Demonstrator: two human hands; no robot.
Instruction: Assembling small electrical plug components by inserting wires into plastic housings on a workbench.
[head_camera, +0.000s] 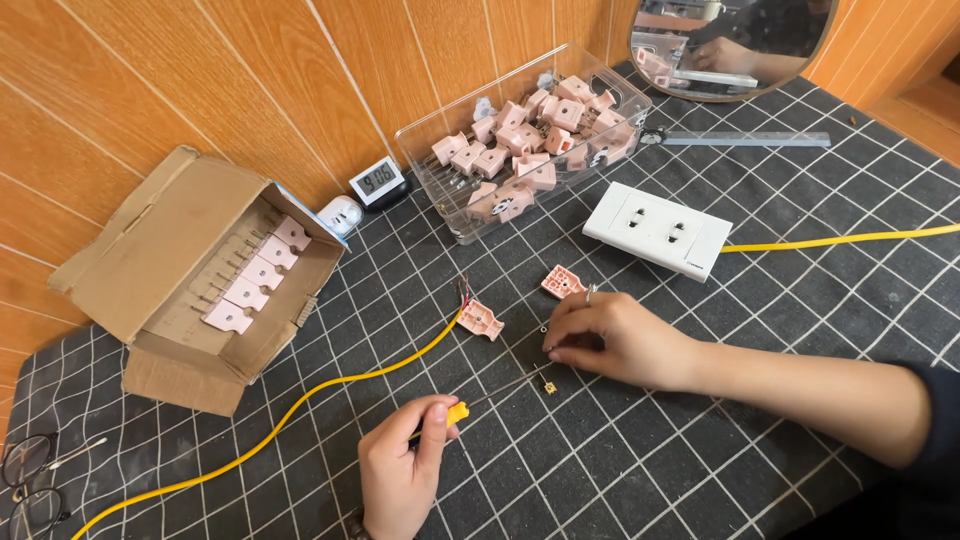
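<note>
Where boxes wait, screwdriver (455, 412) in left hand (400, 470)

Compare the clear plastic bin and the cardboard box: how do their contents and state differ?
The clear plastic bin holds a loose, jumbled heap of pink plug parts; the cardboard box holds pink plug pieces lined up in one neat row. The bin is see-through, rigid and stands upright; the box is opaque brown, lies tipped on its side with worn flaps open. The bin looks far fuller. Both sit against the wood-panel wall on the checked mat.
</note>
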